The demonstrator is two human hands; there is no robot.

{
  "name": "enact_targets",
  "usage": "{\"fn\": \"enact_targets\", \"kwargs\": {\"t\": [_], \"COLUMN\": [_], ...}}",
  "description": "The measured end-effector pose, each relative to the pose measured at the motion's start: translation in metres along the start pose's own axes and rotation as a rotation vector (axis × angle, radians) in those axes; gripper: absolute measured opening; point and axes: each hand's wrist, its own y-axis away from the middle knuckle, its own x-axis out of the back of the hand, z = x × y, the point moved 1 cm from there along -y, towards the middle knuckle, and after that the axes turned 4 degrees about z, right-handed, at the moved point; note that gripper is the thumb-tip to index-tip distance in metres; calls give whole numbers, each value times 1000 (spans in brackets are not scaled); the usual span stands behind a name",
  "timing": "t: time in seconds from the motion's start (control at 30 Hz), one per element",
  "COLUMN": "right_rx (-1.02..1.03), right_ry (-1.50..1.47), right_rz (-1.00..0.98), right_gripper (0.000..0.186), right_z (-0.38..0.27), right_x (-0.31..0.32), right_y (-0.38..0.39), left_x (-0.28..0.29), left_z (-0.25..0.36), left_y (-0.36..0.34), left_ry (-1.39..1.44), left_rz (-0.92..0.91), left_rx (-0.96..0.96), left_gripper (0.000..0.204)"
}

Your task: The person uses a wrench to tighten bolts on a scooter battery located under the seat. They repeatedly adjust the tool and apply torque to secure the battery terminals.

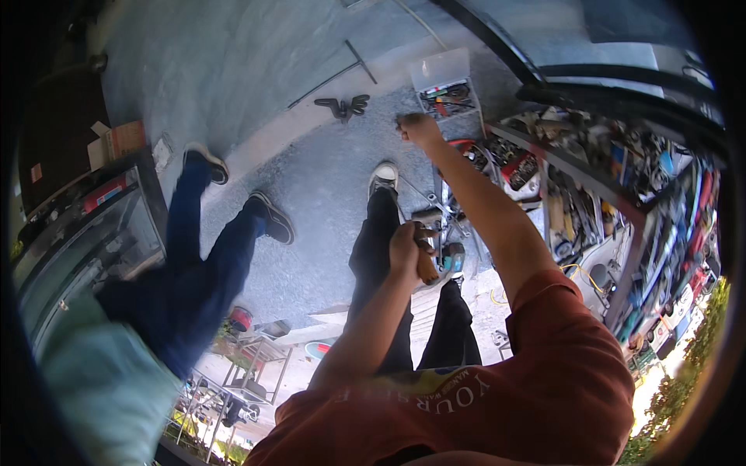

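Observation:
My left hand (404,248), low in the middle of the view, is closed around a tool with a brown handle (427,267). My right hand (416,128) is extended forward with curled fingers, just below an open tool case (447,99) full of small tools; what it holds, if anything, is too small to make out. A dark set of folding wrenches or keys (350,106) lies on the floor left of that hand. A teal power tool (453,256) and several metal tools (435,217) lie beside my left hand and feet.
Another person's legs (225,248) stand at my left, beside a glass-fronted cabinet (93,225). Crowded tool shelves (590,179) line the right. A long T-bar (357,62) lies at the back. A dark metal frame (544,85) crosses the upper right; a metal rack (256,365) stands behind me.

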Motion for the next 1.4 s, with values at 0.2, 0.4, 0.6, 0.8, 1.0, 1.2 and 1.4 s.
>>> {"fn": "enact_targets", "kwargs": {"t": [0.2, 0.4, 0.6, 0.8, 1.0, 1.2, 1.4], "right_rx": [-206, -540, -681, -639, -625, -438, -408], "right_ry": [122, -674, -564, -603, -743, -513, 109], "right_rz": [82, 318, 279, 57, -273, -196, 16], "right_gripper": [31, 46, 37, 9, 9, 25, 36], "right_z": [17, -13, 24, -24, -72, -184, -198], "right_x": [-37, -65, -68, -55, -19, 26, 77], "right_y": [-159, -210, -239, -216, -171, -7, 158], "left_x": [-35, -52, -57, -55, -47, -11, -17], "left_z": [61, 88, 97, 91, 87, 106, 248], "left_y": [-19, -23, -25, -38, -44, -10, 154], "left_ry": [-138, -152, -233, -198, -220, -270, -33], "left_rz": [-76, -13, -26, 26, -23, 142, 48], "left_rx": [-95, -106, -125, -112, -79, -415, -651], "left_gripper": [30, 27, 29, 28, 28, 29, 25]}}
